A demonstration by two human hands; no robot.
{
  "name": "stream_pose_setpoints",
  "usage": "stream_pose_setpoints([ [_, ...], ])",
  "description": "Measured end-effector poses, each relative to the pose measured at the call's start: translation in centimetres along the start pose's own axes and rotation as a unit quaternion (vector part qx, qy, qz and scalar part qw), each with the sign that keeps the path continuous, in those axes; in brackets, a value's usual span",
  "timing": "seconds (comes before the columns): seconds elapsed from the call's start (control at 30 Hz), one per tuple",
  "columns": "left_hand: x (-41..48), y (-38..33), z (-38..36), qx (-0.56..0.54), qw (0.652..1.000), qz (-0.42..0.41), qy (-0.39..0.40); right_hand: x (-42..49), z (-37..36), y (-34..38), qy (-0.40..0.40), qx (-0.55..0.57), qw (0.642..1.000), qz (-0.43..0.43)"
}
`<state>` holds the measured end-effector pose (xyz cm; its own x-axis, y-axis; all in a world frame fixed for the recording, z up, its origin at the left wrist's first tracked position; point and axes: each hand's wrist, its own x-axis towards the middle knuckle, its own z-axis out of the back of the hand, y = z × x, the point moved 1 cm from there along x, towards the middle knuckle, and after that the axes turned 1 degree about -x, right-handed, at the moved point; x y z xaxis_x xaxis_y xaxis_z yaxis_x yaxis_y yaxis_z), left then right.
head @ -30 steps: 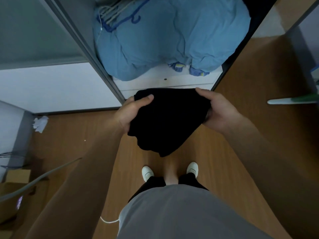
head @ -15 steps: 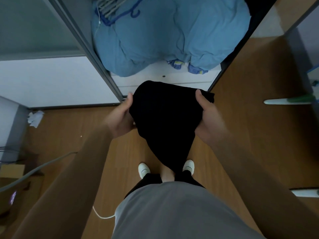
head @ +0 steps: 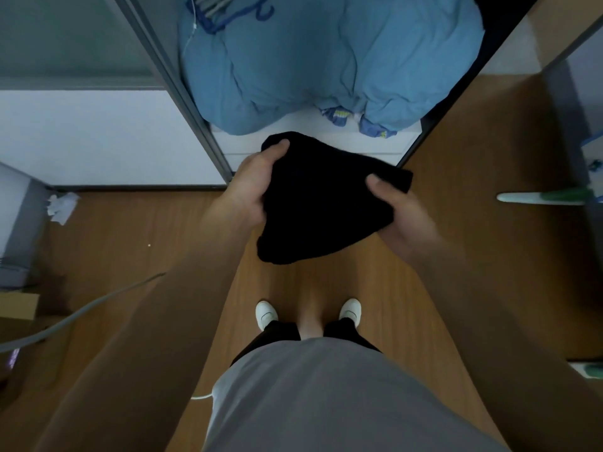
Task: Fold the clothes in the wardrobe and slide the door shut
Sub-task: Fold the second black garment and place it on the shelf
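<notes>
**Black garment held folded in front of the open wardrobe**

A brown wood-grain floor (head: 473,256) fills the middle and lower frame. At upper centre, a big puffy light-blue quilt bundle (head: 326,60) is stuffed inside the open white wardrobe (head: 248,148), and blue plastic hangers (head: 228,11) lie on top of it near the top edge. The wardrobe's grey-framed sliding door with a white lower panel (head: 98,135) takes up the upper left and stands slid aside, leaving the opening uncovered.

At frame centre, just below the wardrobe's lower edge, the folded black fabric garment (head: 323,203) is held in the air above the floor. The left hand (head: 253,187) grips its left edge, thumb lying on top near the upper corner. The right hand (head: 401,220) grips its right edge, thumb pressed on top and fingers hidden underneath.

Lower centre, a pair of white shoes (head: 266,314) stands on the floor. At the left edge, a crumpled white paper (head: 62,205) lies by the door's base.
</notes>
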<state>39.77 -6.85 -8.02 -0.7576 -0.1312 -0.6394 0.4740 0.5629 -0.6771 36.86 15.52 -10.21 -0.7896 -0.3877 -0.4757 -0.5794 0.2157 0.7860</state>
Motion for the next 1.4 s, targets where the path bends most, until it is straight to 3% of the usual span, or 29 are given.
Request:
stream_pose_setpoints([
  [0.07,-0.4,-0.1,0.9,-0.032,0.999,0.0,0.039,0.0,-0.6,-0.3,-0.012,-0.011,1.0,0.019],
  [0.13,-0.9,0.6,2.4,0.01,0.997,0.011,0.081,0.1,-1.2,0.1,-0.028,0.009,0.999,0.014],
  [0.23,-1.1,2.4,3.1,0.098,0.993,0.03,0.054,0.6,-2.0,0.9,-0.04,0.031,0.999,-0.021],
  [0.37,-0.4,1.4,1.8,0.012,1.0,-0.029,0.002,0.9,-1.1,2.2,0.008,0.049,0.998,-0.04],
  [0.53,-0.4,-0.4,0.1,-0.001,0.999,-0.002,0.05,0.8,0.2,1.5,0.052,-0.057,0.997,-0.019],
  [0.67,-0.4,0.4,0.6,0.029,0.996,-0.02,0.086,0.9,-0.9,0.9,0.002,-0.043,0.999,-0.009],
  [0.77,0.0,1.0,1.9,0.084,0.995,-0.049,0.034,1.0,-1.1,1.3,-0.045,0.041,0.996,-0.069],
  [0.93,0.7,0.0,2.1,0.109,0.988,-0.103,-0.045,1.1,-1.1,1.5,-0.039,0.024,0.995,-0.09],
  [1.1,0.9,-1.1,2.3,0.066,0.985,-0.129,-0.091,1.7,-1.1,1.6,-0.051,-0.204,0.977,-0.02],
  [1.2,0.5,-1.1,2.9,0.039,0.992,-0.117,-0.036,2.3,-1.2,1.3,-0.076,-0.228,0.971,-0.015],
  [1.3,0.1,-1.0,3.9,0.039,0.992,-0.113,0.034,2.9,-1.2,1.2,-0.091,-0.149,0.983,-0.06],
  [1.4,0.1,-1.5,3.8,0.079,0.987,-0.137,0.028,3.1,-1.4,1.1,-0.064,-0.104,0.988,-0.09],
])
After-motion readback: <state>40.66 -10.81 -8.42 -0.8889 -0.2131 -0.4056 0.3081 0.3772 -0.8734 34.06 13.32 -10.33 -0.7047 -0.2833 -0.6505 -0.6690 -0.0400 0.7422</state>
